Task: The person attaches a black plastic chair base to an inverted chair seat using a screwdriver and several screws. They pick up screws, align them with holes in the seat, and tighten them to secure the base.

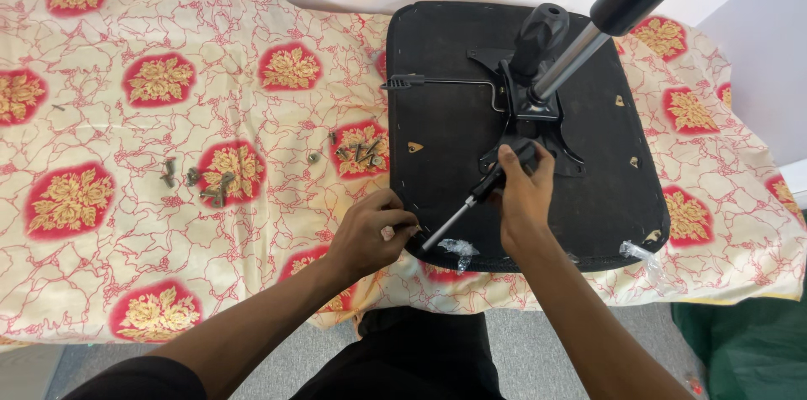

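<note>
Head view: I see the black chair seat (454, 114) lying upside down on the flower-patterned cloth (126, 114), its near edge just short of the cloth's front edge, with wide bare cloth open to the left. A gas cylinder (588, 43) rises from the metal mounting plate (521, 106) toward the top right corner, where it is cut off. My right hand (523, 198) rests on the seat beside the plate, fingers wrapped around the black handle of a screwdriver (466, 207), whose shaft slants down and left toward the seat's near left corner. My left hand (370, 228) sits at that corner, fingers pinched together; whatever they pinch is too small to make out. Loose screws (206, 177) lie scattered on the cloth, well left of the hands, with another cluster of screws (360, 152) just beside the seat.
</note>
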